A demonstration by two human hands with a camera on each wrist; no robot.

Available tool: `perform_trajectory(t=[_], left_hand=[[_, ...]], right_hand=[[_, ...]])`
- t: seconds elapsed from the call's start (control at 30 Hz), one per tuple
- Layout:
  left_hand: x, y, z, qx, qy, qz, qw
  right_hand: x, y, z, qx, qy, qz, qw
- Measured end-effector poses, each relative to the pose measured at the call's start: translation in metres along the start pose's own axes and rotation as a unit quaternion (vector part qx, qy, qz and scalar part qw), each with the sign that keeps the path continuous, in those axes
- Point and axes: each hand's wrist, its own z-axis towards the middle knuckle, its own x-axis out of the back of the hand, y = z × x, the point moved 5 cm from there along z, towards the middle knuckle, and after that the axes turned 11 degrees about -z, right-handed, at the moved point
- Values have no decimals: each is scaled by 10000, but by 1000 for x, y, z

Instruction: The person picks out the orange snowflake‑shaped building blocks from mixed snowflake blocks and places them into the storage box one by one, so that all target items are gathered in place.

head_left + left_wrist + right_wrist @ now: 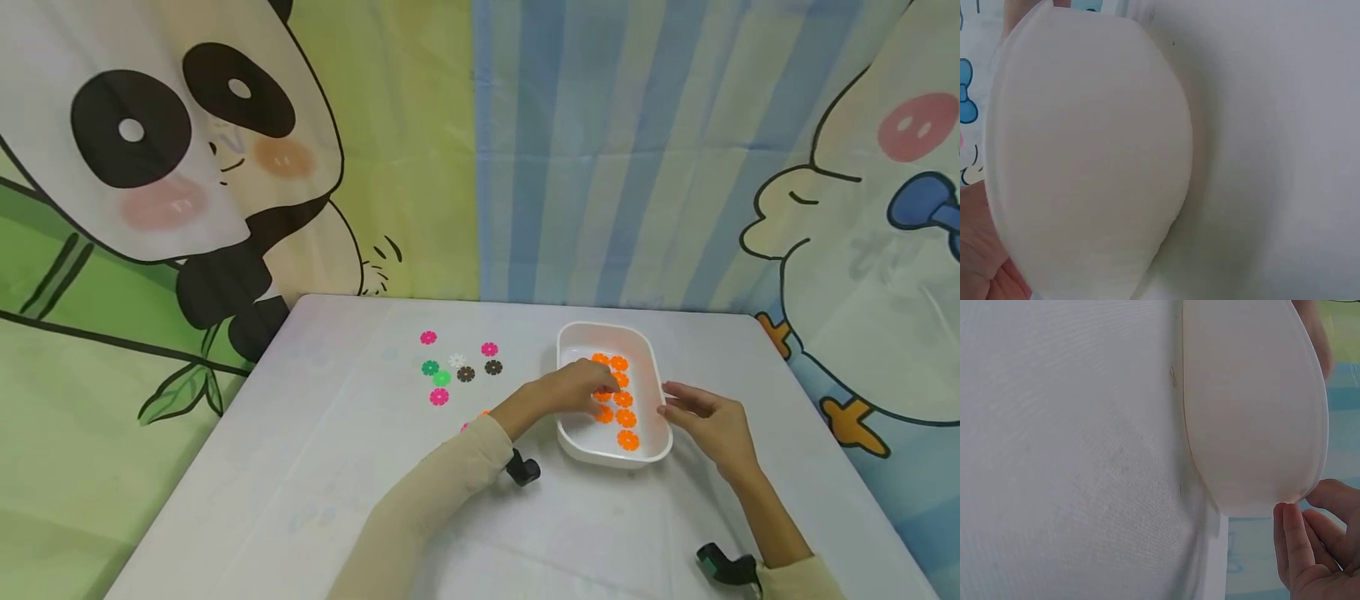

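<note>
My left hand [581, 385] reaches over the near-left rim of a white plastic tray [600, 454], its bent fingertips down among flower-shaped orange discs [626, 417]. Whether a disc is between those fingertips is hidden. Several orange discs lie on the tray floor, roughly in two columns. At the tray's right side my right hand [708, 421] has its thumb and fingertips on the rim. The right wrist view shows those fingers [1296, 534] against the outer wall. In the left wrist view, the tray's outer side [1091, 144] fills much of the picture.
Left of the tray, loose discs lie on the white table [315, 467]: pink [438, 397], green [430, 367], brown [466, 374] and white [457, 360]. More discs are partly hidden by my left forearm. A cartoon-printed curtain [600, 150] stands behind the table.
</note>
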Motion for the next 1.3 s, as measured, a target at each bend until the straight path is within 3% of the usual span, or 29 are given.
perform_trajectory(t=[0.2, 0.3, 0.43, 0.57, 0.7, 0.83, 1.1, 1.3], left_hand=[[32, -4, -27, -387, 738, -249, 9962], [46, -11, -47, -155, 1074, -292, 9937], [56, -23, -76, 323, 1211, -453, 9911], [54, -35, -108, 565, 1081, -482, 9914], [42, -47, -138, 918, 819, -417, 9915], [31, -54, -158, 949, 630, -270, 9931], [23, -55, -175, 823, 452, 157, 9955], [26, -55, -177, 930, 450, -10, 9946]], right_hand=[[0, 3, -1, -35, 31, 12, 10000], [0, 4, -2, -41, 22, -20, 10000], [3, 6, -3, -56, 32, -75, 10000], [4, 6, -3, -34, 96, -56, 9999], [3, 5, -3, -15, 108, 2, 9999], [2, 6, -3, -50, 88, 19, 9999], [0, 3, -2, 57, 79, 52, 9999], [-2, 2, -1, 55, 43, 6, 10000]])
